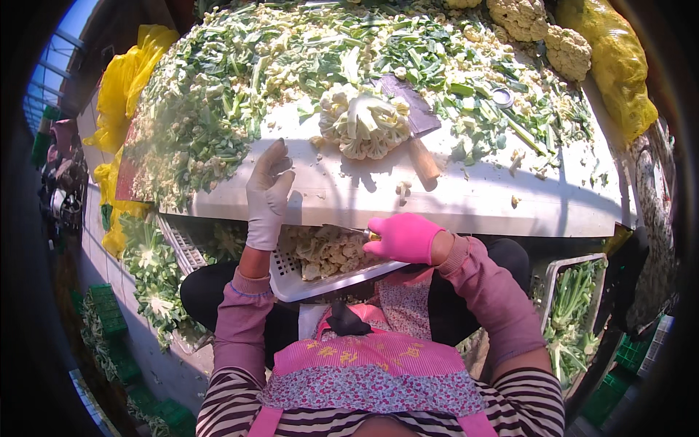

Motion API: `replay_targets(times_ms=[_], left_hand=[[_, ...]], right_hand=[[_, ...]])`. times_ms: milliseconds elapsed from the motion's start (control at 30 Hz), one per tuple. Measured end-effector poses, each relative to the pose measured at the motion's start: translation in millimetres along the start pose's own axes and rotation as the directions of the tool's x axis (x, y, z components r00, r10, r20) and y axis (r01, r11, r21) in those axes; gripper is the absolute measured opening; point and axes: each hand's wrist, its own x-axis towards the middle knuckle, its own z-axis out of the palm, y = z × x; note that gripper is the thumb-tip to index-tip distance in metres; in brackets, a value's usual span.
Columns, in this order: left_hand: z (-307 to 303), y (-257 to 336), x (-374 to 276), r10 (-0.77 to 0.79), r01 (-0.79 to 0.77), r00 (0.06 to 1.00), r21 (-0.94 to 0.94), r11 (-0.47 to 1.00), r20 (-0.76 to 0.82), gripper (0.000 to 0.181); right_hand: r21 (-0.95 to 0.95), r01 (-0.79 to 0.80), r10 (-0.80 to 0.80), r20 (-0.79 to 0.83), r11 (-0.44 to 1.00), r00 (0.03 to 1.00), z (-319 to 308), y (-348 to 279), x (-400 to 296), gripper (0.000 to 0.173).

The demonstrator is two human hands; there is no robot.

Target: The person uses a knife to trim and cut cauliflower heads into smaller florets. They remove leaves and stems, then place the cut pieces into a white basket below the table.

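My left hand (268, 188), in a white glove with darkened fingertips, is raised over the near edge of the white table (333, 202), its fingers apart with nothing in them. In a pink glove, my right hand (407, 237) is closed around the handle of a small knife (372, 235), whose blade points left over a white plastic basket (295, 292) on my lap. Cauliflower florets (333, 254) lie in the basket. Beyond my hands, a trimmed cauliflower head (365, 123) rests on the table, touching or close beside a cleaver (423, 158) with a wooden handle.
Cut leaves and crumbs (218, 93) are heaped over the table, with a round metal-rimmed object (502, 98) on the right. Whole cauliflowers (568, 52) and a yellow mesh sack (617, 71) stand back right. A crate of leafy stalks (573, 306) is low right; more leaves (147, 273) lie left.
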Motion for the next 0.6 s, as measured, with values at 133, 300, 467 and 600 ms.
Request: replay_targets(times_ms=[133, 300, 467, 600], left_hand=[[49.3, 23.2, 135.0, 0.04, -0.19, 0.932, 0.39, 0.901, 0.361, 0.099], [66.0, -3.5, 149.2, -0.235, 0.231, 0.872, 0.063, 0.971, 0.43, 0.059], [83.2, -44.1, 38.8, -0.058, 0.041, 0.996, -0.227, 0.973, -0.068, 0.057], [101.2, -22.6, 3.2, -0.023, -0.004, 0.962, -0.1, 0.995, -0.273, 0.056]], right_hand=[[0.065, 0.085, -0.088, 0.053, 0.994, 0.995, -6.8, 0.2, 6.2, 0.046], [-0.139, 0.233, -0.256, -0.184, 0.963, 0.949, 1.6, 27.1, 14.8, 0.029], [0.259, 0.009, 0.122, -0.482, 0.966, 0.867, -21.2, -0.9, -3.7, 0.022], [0.014, 0.071, -0.045, -0.65, 0.997, 0.759, -0.3, -2.2, 24.0, 0.03]])
